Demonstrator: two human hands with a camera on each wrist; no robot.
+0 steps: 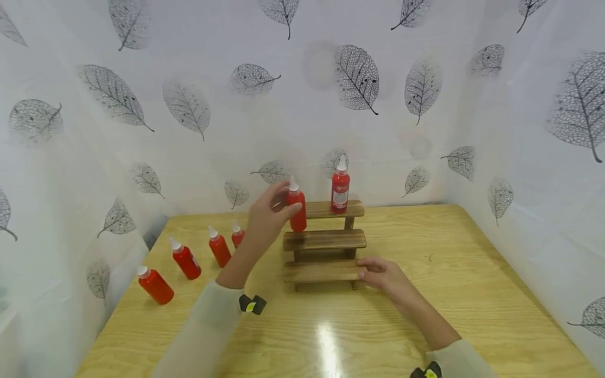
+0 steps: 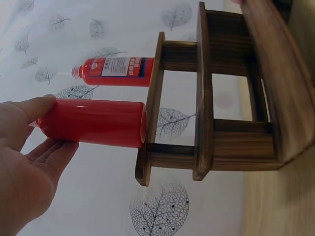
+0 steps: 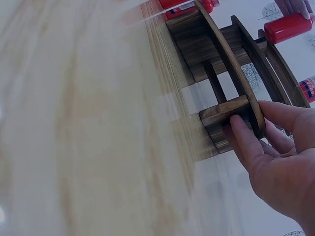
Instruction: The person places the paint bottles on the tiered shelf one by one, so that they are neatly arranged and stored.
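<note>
Worktop (image 1: 402,325): four red bottles (image 1: 220,250) beside stepped rack (image 1: 326,240), likely yet to shelve; labelled bottle (image 1: 340,192) upright on top tier (image 1: 319,210). Left hand (image 1: 267,212) grips sixth bottle (image 2: 98,123) there; right hand (image 1: 385,279) pinches bottom step (image 1: 321,271).

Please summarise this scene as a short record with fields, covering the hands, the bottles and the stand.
Left hand: holds a red bottle upright, near the left end of the top step; contact with the step is unclear
Right hand: grips the right end of the lowest step
Wooden stand: three steps, standing on the table
On the stand: labelled bottle, upright, right side of the top step
Left of the stand: four other bottles visible
Backdrop: white, leaf-patterned
</note>
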